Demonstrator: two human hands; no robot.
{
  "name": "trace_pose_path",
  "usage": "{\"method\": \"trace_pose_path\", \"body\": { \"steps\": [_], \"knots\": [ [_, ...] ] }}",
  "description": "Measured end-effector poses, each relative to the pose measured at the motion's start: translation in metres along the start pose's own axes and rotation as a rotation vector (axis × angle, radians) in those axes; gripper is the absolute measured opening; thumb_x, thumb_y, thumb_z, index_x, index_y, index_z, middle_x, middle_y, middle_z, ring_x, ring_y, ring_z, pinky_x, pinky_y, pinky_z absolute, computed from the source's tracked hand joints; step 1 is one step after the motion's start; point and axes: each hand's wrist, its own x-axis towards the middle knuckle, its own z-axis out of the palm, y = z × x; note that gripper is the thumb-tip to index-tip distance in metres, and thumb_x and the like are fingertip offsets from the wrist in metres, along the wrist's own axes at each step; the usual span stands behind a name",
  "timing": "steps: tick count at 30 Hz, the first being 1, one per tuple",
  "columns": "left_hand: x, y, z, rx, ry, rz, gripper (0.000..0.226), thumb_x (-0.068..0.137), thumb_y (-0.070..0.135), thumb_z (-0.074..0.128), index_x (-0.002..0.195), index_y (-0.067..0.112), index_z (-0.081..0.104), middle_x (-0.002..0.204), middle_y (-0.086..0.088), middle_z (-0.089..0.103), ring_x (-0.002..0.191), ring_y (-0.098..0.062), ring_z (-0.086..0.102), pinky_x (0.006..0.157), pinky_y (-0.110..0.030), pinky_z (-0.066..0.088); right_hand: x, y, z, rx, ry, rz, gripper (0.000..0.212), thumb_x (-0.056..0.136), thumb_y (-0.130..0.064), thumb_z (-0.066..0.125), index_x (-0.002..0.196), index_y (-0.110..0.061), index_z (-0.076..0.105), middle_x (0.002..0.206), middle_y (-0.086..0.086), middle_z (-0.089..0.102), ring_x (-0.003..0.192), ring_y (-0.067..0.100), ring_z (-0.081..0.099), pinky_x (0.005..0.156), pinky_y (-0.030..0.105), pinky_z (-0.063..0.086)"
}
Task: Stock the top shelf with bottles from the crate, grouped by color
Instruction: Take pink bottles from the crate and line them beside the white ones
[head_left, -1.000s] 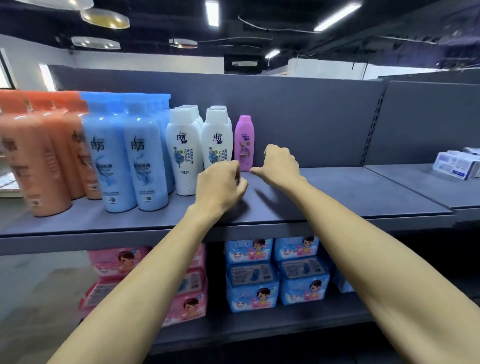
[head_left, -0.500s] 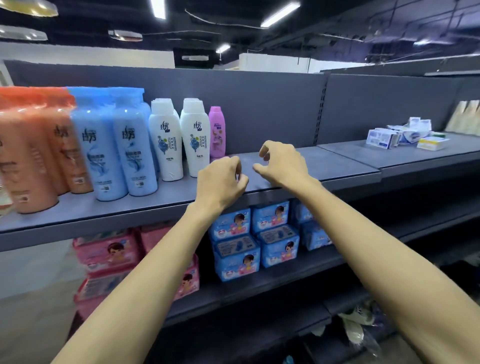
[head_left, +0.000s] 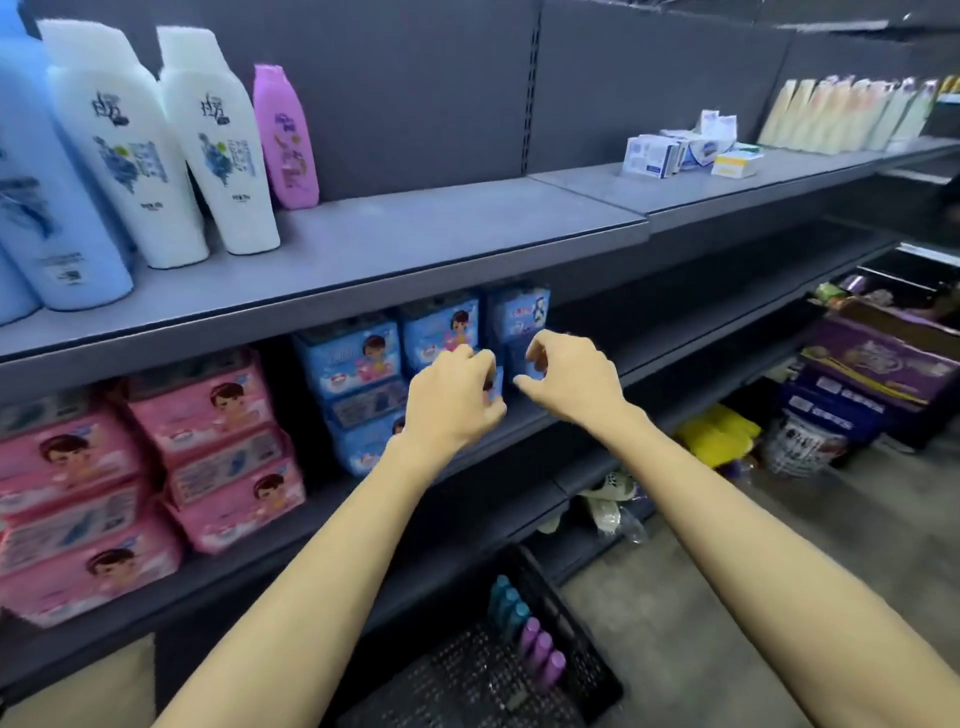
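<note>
On the grey top shelf (head_left: 441, 234) stand light blue bottles (head_left: 47, 208) at the far left, two white bottles (head_left: 130, 156) beside them, and one pink bottle (head_left: 284, 137) at the back. A black mesh crate (head_left: 576, 639) sits on the floor below, holding teal bottles (head_left: 506, 603) and purple bottles (head_left: 543, 652) along its right wall. My left hand (head_left: 449, 402) and my right hand (head_left: 569, 376) hover side by side in front of the lower shelf, both empty with fingers loosely curled.
Pink packs (head_left: 156, 467) and blue packs (head_left: 363, 374) fill the second shelf. Small boxes (head_left: 685, 150) and pale tubes (head_left: 841, 114) sit further right on the top shelf. Purple cartons (head_left: 878, 374) and yellow bags (head_left: 719, 434) lie on the floor at right.
Both hands have dropped from the top shelf level to in front of the second shelf. The view has tilted down and right, bringing the crate into sight.
</note>
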Motion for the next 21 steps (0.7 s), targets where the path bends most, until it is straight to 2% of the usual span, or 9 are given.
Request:
{"method": "trace_pose_path", "body": {
  "steps": [4, 8, 14, 21],
  "knots": [
    [-0.028, 0.01, 0.051, -0.032, -0.101, -0.042, 0.029, 0.082, 0.04, 0.06, 0.102, 0.019, 0.055, 0.097, 0.001, 0.054, 0.095, -0.024, 0.054, 0.072, -0.035, 0.044, -0.023, 0.039, 0.053, -0.001, -0.115, 0.059, 0.029, 0.082, -0.043, 0.069, 0.1, -0.025, 0.056, 0.103, -0.003, 0.065, 0.095, 0.025, 0.062, 0.073, 0.034, 0.044],
    [-0.061, 0.022, 0.1, -0.1, -0.192, -0.129, 0.024, 0.084, 0.036, 0.059, 0.101, 0.02, 0.056, 0.098, 0.003, 0.056, 0.093, -0.021, 0.054, 0.068, -0.032, 0.043, -0.046, 0.077, 0.103, 0.033, -0.26, 0.16, 0.029, 0.083, -0.042, 0.07, 0.101, -0.025, 0.056, 0.099, -0.005, 0.065, 0.09, 0.022, 0.064, 0.069, 0.031, 0.044],
    [-0.105, 0.031, 0.168, -0.094, -0.38, -0.206, 0.02, 0.085, 0.033, 0.056, 0.099, 0.019, 0.055, 0.095, 0.003, 0.055, 0.09, -0.021, 0.054, 0.067, -0.033, 0.044, -0.083, 0.13, 0.177, 0.05, -0.439, 0.274, 0.035, 0.083, -0.038, 0.071, 0.109, -0.02, 0.056, 0.109, 0.002, 0.065, 0.102, 0.026, 0.063, 0.082, 0.036, 0.051],
    [-0.147, 0.035, 0.243, -0.103, -0.552, -0.292, 0.025, 0.085, 0.032, 0.054, 0.106, 0.019, 0.056, 0.102, 0.001, 0.057, 0.096, -0.022, 0.055, 0.074, -0.034, 0.047, -0.14, 0.182, 0.274, 0.075, -0.653, 0.41, 0.034, 0.085, -0.033, 0.068, 0.111, -0.017, 0.056, 0.112, 0.009, 0.064, 0.104, 0.031, 0.063, 0.085, 0.037, 0.05]
  ]
}}
